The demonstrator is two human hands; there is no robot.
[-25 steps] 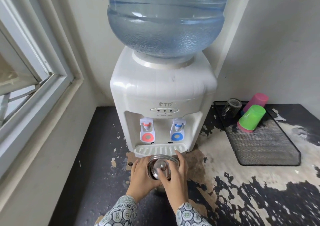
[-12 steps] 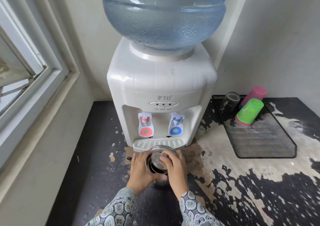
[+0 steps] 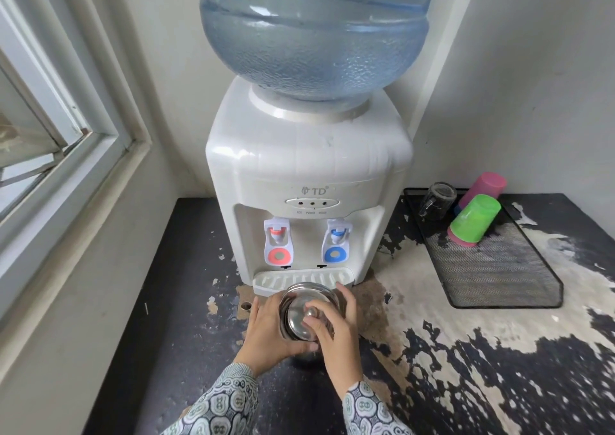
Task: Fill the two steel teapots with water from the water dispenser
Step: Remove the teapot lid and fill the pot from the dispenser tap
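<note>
A steel teapot (image 3: pixel 314 293) stands on the counter just in front of the white water dispenser (image 3: pixel 306 181) and its drip tray (image 3: pixel 301 280). My left hand (image 3: pixel 266 331) wraps the pot's left side. My right hand (image 3: pixel 334 329) grips the knob of the round steel lid (image 3: pixel 298 321), which sits tilted over the pot's mouth. The dispenser has a red tap (image 3: pixel 279 245) on the left and a blue tap (image 3: pixel 336 243) on the right, under a large blue water bottle (image 3: pixel 316 32). Only one teapot is in view.
A black mesh tray (image 3: pixel 492 268) lies to the right with a dark glass (image 3: pixel 437 201), a green cup (image 3: pixel 474 220) and a pink cup (image 3: pixel 487 185) upturned on it. The counter (image 3: pixel 466 351) is black with peeling patches. A window frame (image 3: pixel 66 155) runs along the left wall.
The lid, flat on the teapot a second ago, is now lifted and tilted toward me in my right hand. The camera has dipped slightly. My left hand stays on the pot.
</note>
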